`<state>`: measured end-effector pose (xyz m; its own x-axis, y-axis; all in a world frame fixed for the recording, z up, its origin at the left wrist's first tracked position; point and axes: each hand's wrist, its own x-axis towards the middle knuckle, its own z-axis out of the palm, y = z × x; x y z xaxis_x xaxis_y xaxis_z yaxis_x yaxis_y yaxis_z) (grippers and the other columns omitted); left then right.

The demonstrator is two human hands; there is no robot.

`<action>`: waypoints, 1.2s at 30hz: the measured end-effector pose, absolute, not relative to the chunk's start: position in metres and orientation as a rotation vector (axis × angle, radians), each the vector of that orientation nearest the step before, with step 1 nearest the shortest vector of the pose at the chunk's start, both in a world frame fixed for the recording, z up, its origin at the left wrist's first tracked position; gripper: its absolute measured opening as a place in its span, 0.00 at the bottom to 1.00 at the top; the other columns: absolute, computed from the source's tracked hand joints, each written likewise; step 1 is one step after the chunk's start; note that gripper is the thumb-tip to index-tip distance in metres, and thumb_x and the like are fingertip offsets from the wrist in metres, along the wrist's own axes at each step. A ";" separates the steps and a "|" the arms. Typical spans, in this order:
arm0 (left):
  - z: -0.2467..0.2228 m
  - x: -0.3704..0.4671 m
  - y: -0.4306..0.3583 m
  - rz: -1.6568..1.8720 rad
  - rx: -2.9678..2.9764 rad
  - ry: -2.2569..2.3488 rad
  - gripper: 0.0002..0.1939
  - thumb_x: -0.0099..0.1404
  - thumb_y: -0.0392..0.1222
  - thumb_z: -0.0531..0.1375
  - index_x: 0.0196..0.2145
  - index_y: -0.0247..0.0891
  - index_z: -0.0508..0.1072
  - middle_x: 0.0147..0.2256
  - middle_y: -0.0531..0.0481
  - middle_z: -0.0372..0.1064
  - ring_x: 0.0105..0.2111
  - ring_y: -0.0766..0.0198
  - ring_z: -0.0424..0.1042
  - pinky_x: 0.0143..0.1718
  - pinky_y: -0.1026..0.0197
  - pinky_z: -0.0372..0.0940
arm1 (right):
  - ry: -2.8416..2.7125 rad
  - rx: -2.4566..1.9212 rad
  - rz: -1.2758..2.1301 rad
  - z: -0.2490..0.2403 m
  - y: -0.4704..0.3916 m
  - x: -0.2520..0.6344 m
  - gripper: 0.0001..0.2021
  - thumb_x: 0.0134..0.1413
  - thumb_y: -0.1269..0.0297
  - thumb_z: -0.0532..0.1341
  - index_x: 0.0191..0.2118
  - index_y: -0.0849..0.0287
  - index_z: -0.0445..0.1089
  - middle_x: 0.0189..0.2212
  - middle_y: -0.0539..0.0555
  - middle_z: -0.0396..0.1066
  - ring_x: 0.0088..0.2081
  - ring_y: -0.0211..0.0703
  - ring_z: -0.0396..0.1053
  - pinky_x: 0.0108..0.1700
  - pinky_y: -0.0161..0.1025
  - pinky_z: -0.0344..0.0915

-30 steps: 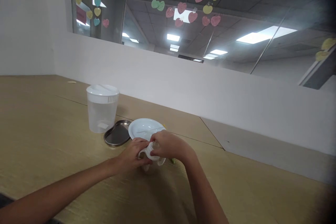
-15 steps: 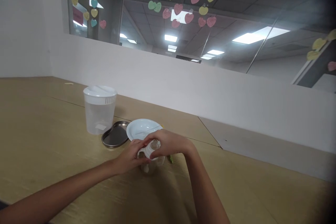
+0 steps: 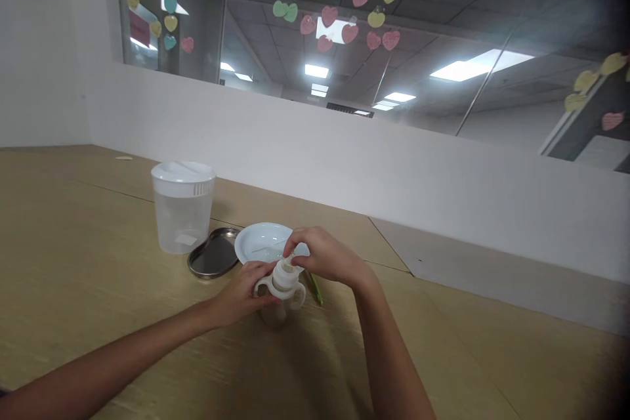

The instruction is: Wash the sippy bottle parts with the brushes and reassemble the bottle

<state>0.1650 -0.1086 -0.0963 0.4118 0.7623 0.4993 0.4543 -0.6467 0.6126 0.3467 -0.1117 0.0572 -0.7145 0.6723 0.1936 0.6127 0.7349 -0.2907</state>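
A clear baby bottle (image 3: 273, 316) with a white collar (image 3: 285, 277) and two white side handles stands just above or on the table; which one I cannot tell. My left hand (image 3: 245, 293) is closed around its left side, at the handle and neck. At the top, my right hand (image 3: 319, 254) pinches the translucent teat (image 3: 289, 261) between thumb and forefinger. Its other fingers curl above the white plate. Part of the bottle's body is hidden by my left hand.
Behind the bottle lies a white plate (image 3: 256, 236) with a thin clear stick on it. A kidney-shaped metal tray (image 3: 215, 254) sits left of it, beside a lidded plastic bucket (image 3: 183, 216). A green slender item (image 3: 315, 289) lies right of the bottle. A white wall (image 3: 295, 144) borders the table.
My right hand has moved up from the bottle's collar to the teat, so the collar and right handle now show. My left hand keeps its hold. The view has shifted slightly.
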 end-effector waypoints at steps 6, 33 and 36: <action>-0.096 0.166 -0.109 1.120 2.327 1.050 0.30 0.57 0.55 0.58 0.55 0.41 0.62 0.50 0.44 0.64 0.50 0.52 0.61 0.51 0.53 0.56 | -2.510 -0.980 0.282 0.067 -0.118 0.353 0.09 0.47 0.74 0.59 0.36 0.58 0.71 0.35 0.51 0.72 0.38 0.39 0.67 0.40 0.36 0.61; -0.086 0.164 -0.119 1.624 2.227 0.863 0.21 0.65 0.39 0.52 0.56 0.41 0.57 0.51 0.43 0.65 0.51 0.59 0.63 0.52 0.54 0.59 | -1.888 -0.766 0.155 0.067 -0.119 0.334 0.02 0.46 0.67 0.62 0.28 0.57 0.72 0.29 0.50 0.73 0.35 0.40 0.70 0.40 0.37 0.64; -0.082 0.163 -0.118 1.679 2.278 0.827 0.16 0.65 0.38 0.53 0.51 0.40 0.65 0.47 0.45 0.68 0.49 0.60 0.65 0.49 0.55 0.61 | -1.871 -0.781 0.172 0.063 -0.114 0.332 0.03 0.46 0.65 0.62 0.28 0.58 0.72 0.30 0.51 0.74 0.35 0.41 0.70 0.41 0.38 0.64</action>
